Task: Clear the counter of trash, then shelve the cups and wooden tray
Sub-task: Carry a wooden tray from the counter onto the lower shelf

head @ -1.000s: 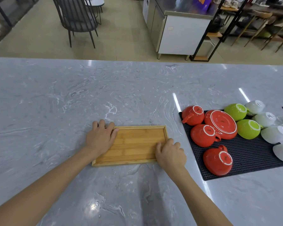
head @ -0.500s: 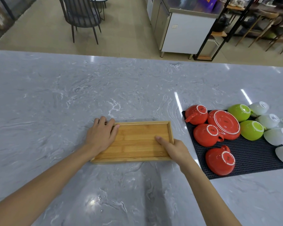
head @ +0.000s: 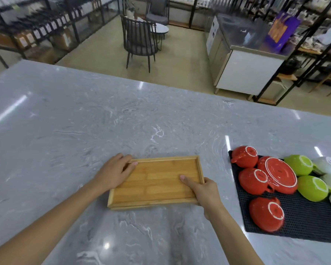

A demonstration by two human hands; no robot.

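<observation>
A: Left grip (head: 113,174): fingers curled over the tray (head: 157,181) at its left short rim, tips just inside. Right grip (head: 204,194): closed on the right near corner, thumb flat on the tray floor, other fingers hidden below the edge.

B: Why both ends?

A: Probably to lift level, ready for shelving. Whether already off the tabletop (head: 84,121), cannot tell.

B: Tray itself?

A: Shallow rectangle of pale bamboo strips, low raised rim all round, nothing in it. Smooth and rigid, likely light.

B: And further out?

A: Grey marbled stone, glossy, streaked with lamp glare; no trash visible, so likely that step done. To the right, well apart from the tray, a black dimpled mat (head: 304,224) with cups upside down, presumably draining: red cups (head: 266,215), a red saucer (head: 280,174) leaning among them, green cups (head: 311,188), white cups (head: 326,164) at the picture's edge. Glazed ceramic, rounded, bare foot rings up.

B: Shelves?

A: Black metal racks across the room, blurred.
</observation>
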